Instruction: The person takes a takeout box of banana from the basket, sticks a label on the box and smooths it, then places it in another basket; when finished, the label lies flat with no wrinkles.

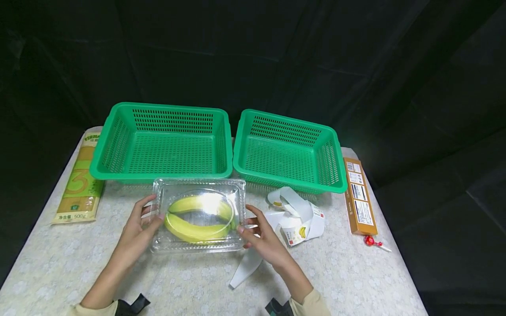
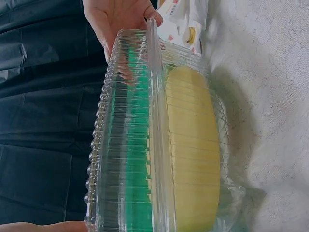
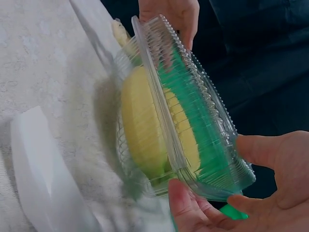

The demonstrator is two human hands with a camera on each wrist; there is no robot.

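Note:
A clear plastic clamshell box (image 1: 197, 250) with ribbed sides is held level close over the table in the head view. Two yellow bananas (image 1: 195, 231) lie inside it, curving away from each other, under the lowered lid. My left hand (image 1: 138, 230) grips the box's left end, thumb on the near side. At the opposite end my right hand (image 1: 266, 240) grips it, with the thumb on the corner edge. In the right wrist view, the right hand's fingers (image 3: 181, 198) press against the box's end. A white strip of banana-printed labels (image 1: 312, 226) lies beside the right hand.
Two green baskets, one left (image 1: 158, 175) and one right (image 1: 290, 182), stand behind the box. A noodle-type packet (image 1: 81, 184) marked 500g lies at the left. To the right are an orange-brown carton (image 1: 360, 197) and a red lollipop (image 1: 370, 240) near the table's edge.

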